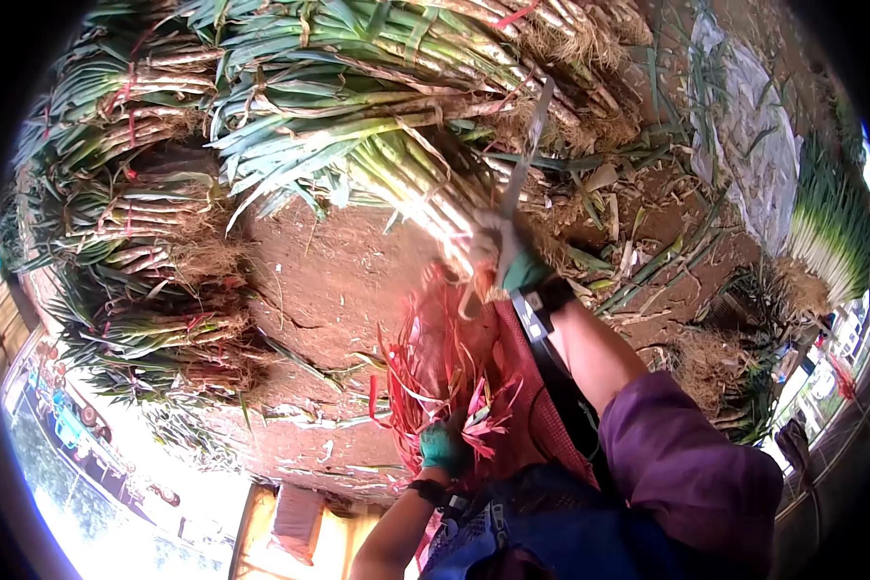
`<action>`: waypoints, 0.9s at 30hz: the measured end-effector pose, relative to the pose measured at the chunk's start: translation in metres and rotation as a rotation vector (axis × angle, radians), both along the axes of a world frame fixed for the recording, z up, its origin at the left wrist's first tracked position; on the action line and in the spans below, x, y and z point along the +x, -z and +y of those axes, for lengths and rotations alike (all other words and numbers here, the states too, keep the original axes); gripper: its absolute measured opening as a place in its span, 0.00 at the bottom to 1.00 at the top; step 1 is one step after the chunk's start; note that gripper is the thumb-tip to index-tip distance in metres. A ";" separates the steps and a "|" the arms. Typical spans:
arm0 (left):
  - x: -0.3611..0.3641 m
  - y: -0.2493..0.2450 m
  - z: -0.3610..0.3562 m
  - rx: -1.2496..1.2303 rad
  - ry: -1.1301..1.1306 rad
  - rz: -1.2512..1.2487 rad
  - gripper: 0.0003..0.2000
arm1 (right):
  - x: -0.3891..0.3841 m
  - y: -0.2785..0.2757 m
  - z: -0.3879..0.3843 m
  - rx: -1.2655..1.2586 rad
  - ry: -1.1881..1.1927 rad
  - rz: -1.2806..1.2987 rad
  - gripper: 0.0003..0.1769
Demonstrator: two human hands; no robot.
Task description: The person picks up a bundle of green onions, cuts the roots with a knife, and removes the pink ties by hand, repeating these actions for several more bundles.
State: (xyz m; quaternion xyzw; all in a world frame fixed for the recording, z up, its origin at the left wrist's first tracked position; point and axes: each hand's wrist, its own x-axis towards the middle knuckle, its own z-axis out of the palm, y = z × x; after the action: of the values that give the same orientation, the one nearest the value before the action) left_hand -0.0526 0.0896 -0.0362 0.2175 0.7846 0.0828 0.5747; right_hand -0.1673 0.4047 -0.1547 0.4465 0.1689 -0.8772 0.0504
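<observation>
My right hand [507, 253], in a grey-and-green work glove, is closed around a knife [517, 184]. Its long blade points up and away, and the handle end sticks out below my fist. Right beside that hand lie the white stalks of a bunch of long green onions [420, 179], leaves fanned to the upper left. Lower down, my left hand [443, 443], in a green glove, is closed among a tangle of red plastic strips [435, 372] near my lap. The strips partly hide its fingers.
Tied onion bundles [155, 227] with red bands line the left side, and more are heaped at the top. Leaf scraps [628, 251] litter the brown soil on the right. Beyond are a whitish plastic sheet [744, 135] and another onion pile [831, 227].
</observation>
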 end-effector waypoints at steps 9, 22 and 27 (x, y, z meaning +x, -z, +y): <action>0.016 0.069 -0.021 -0.104 0.360 0.156 0.17 | 0.114 -0.115 0.007 -0.013 0.010 0.102 0.17; -0.383 0.179 0.180 0.698 -1.238 -0.428 0.14 | 0.212 -0.284 0.027 -0.228 0.036 -0.451 0.13; -0.159 0.150 0.060 0.448 -1.598 -0.770 0.15 | 0.237 -0.306 0.019 -0.318 0.102 -0.218 0.14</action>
State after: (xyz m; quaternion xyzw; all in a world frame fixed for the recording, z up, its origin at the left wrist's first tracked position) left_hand -0.2116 0.1492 -0.1862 -0.3263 0.4214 0.6731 0.5127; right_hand 0.0700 0.4241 0.1509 0.5334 -0.0012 -0.8406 0.0940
